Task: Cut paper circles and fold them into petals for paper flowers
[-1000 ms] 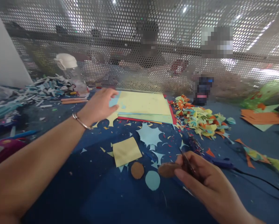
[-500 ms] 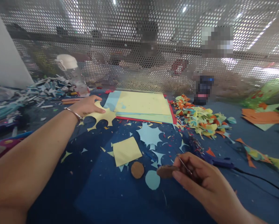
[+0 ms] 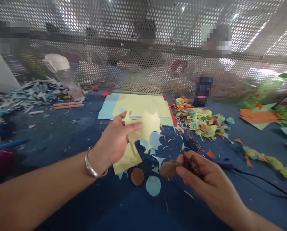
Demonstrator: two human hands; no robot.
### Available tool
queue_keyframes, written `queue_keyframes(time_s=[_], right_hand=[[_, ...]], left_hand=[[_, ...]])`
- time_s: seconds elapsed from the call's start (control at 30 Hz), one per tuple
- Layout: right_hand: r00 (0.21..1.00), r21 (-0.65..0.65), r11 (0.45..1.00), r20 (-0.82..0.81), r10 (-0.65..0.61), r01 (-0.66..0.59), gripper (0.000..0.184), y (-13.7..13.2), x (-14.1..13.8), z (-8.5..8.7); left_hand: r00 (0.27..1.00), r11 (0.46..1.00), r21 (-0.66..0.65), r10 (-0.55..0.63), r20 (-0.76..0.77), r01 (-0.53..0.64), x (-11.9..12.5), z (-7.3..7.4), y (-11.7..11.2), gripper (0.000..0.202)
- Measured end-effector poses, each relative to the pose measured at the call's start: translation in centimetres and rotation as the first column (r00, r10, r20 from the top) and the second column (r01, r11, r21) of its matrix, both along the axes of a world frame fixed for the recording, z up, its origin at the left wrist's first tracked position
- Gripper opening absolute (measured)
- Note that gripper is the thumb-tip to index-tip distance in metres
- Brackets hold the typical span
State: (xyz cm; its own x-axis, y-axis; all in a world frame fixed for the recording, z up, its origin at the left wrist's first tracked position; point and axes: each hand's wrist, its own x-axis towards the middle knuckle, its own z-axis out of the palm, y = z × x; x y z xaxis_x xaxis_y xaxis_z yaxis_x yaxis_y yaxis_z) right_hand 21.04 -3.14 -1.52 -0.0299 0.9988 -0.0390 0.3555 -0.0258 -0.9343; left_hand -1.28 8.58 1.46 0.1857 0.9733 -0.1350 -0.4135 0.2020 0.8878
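My left hand pinches a pale yellow paper offcut with curved bites cut from its edges, held up over the middle of the table. Between the thumb and fingers of my right hand is a round brown disc. The same hand also grips a thin, pointed metal tool, whose kind is unclear. Below lie a second brown disc, a light blue paper circle and a yellow paper square. A blue offcut is partly hidden behind the yellow one.
Stacked coloured sheets lie at the back. A heap of cut paper pieces is right of them, near a purple corded tool. At the back left stand a bottle and a pile of paper strips. Perforated metal panel behind.
My left hand has lifted the yellow offcut from beside the sheet stack and brought it right and nearer. My right hand still holds the disc and tool. The view has shifted slightly.
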Motion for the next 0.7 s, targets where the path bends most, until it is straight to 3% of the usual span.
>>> queue_keyframes(time_s=[0.1, 0.2, 0.5, 0.7], right_hand=[[1.000, 0.007, 1.000, 0.014, 0.011, -0.011, 0.028, 0.1, 0.0, 0.3], [1.000, 0.006, 1.000, 0.017, 0.003, -0.003, 0.026, 0.4, -0.2, 0.7], [0.999, 0.010, 0.999, 0.019, -0.031, 0.031, 0.027, 2.1, -1.0, 2.5], [1.000, 0.010, 1.000, -0.025, 0.003, -0.003, 0.024, 3.9, -2.3, 2.1]], left_hand=[[0.998, 0.995, -0.080, -0.059, 0.000, 0.059, 0.7, 0.1, -1.6, 0.034], [0.987, 0.985, -0.072, -0.154, 0.043, 0.156, 1.0, 0.0, -2.4, 0.011], [0.958, 0.953, -0.101, -0.286, -0.004, 0.284, 1.5, -1.6, -4.5, 0.024], [0.927, 0.926, -0.111, -0.345, 0.144, 0.362, 1.9, -2.0, -5.4, 0.019]])
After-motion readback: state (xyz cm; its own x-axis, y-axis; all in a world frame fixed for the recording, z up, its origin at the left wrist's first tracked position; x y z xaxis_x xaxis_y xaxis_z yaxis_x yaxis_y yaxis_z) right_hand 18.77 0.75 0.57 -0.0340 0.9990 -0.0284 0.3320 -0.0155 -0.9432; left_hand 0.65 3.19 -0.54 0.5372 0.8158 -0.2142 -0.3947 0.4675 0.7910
